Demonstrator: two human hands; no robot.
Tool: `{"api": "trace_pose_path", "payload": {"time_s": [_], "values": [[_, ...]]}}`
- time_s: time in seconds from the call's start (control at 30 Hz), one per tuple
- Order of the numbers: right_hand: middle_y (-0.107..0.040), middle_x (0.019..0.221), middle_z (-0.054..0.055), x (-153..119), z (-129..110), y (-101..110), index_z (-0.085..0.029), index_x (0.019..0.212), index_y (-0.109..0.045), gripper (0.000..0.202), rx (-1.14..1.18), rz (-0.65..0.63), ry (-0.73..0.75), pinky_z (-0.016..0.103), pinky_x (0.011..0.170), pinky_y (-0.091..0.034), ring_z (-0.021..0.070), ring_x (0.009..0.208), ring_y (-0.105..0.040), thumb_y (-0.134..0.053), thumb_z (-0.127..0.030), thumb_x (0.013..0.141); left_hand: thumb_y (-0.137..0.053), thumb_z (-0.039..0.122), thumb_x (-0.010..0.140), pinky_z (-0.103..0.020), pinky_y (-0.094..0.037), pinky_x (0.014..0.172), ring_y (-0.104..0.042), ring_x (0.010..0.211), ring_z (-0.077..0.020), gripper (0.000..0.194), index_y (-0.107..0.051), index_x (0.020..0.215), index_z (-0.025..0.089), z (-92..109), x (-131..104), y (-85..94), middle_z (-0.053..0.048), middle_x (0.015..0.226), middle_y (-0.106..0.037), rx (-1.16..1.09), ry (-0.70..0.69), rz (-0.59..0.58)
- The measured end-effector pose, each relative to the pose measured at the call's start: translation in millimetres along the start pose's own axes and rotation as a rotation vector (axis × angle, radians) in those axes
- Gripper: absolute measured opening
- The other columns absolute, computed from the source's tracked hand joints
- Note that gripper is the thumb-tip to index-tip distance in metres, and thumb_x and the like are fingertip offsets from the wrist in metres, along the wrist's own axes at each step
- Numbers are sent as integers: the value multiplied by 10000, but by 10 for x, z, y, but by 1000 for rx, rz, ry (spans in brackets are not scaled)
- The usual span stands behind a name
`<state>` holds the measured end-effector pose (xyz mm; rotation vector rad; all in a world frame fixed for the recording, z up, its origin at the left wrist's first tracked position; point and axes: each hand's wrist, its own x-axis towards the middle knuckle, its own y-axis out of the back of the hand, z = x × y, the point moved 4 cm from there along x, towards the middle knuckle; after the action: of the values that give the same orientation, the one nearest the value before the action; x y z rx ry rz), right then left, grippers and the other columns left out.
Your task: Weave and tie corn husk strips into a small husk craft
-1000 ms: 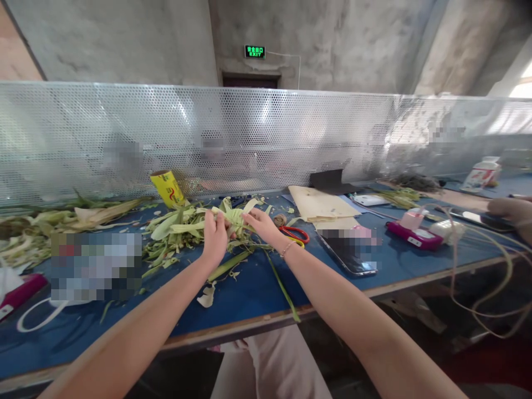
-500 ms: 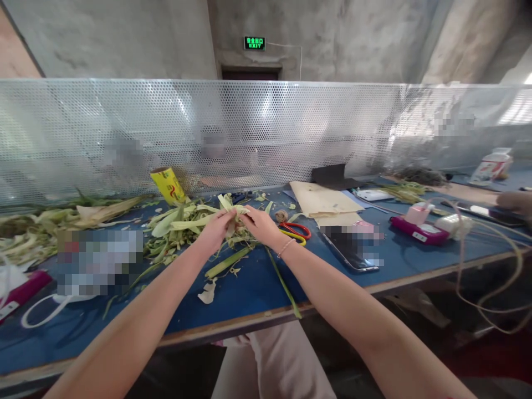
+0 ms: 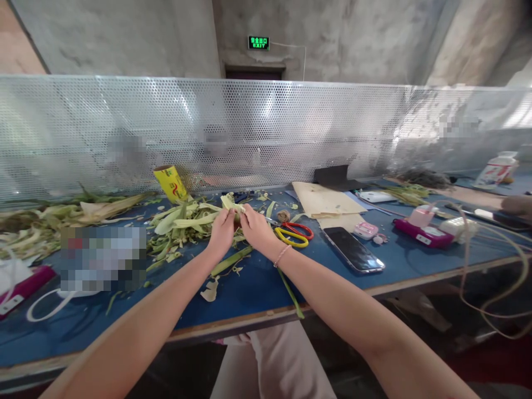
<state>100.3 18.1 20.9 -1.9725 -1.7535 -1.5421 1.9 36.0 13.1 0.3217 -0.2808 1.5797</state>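
Observation:
Close together over the blue table, my left hand (image 3: 223, 227) and my right hand (image 3: 253, 226) both grip a bundle of pale green corn husk (image 3: 229, 202), whose folded end pokes up above the fingers. Fingertips and thumbs are pinched inward, so the husk's lower part is hidden. Left of my hands lies a pile of husk strips (image 3: 174, 224). Scissors (image 3: 294, 234) with red and yellow handles rest just right of my right hand, beside a small ball of brown twine (image 3: 283, 215). A green husk strip (image 3: 233, 260) lies beneath my wrists.
A yellow cardboard tube (image 3: 171, 184) stands at the back by the perforated metal screen (image 3: 266, 133). To the right are a phone (image 3: 353, 250), a pink case (image 3: 366, 229), brown paper (image 3: 326, 200) and a magenta power strip (image 3: 423, 233) with cables. More husks (image 3: 25, 227) lie far left.
My hands have drawn closer together, turning so the thumbs face up around the husk. The scissors by my right hand show more fully. The view has shifted slightly.

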Motion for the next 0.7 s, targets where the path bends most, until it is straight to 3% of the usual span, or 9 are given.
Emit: {"api": "trace_pose_path", "payload": {"time_s": [0.1, 0.4, 0.7], "values": [[-474, 628, 8, -3, 3, 8, -208, 783, -423, 174, 80, -2, -26, 252, 573, -349, 144, 579, -472, -268, -245, 852, -420, 330, 777, -201, -360, 489, -402, 484, -70, 206, -428, 645, 172, 14, -33, -2, 44, 544, -399, -42, -9, 47], [-450, 614, -25, -22, 3, -3, -220, 737, -388, 131, 312, 72, -129, 230, 562, -339, 120, 565, -454, -313, -282, 825, -422, 391, 794, -225, -327, 493, -419, 511, -97, 239, -429, 658, 194, 88, -57, 126, 21, 571, -414, 218, -83, 260], [-406, 595, -33, 23, 188, -63, -213, 719, -372, 154, 468, 171, -274, 232, 541, -336, 112, 555, -414, -333, -324, 818, -416, 305, 806, -239, -340, 529, -454, 529, -119, 184, -425, 656, 200, 93, -35, 117, 17, 569, -439, 317, -169, 200]]}}
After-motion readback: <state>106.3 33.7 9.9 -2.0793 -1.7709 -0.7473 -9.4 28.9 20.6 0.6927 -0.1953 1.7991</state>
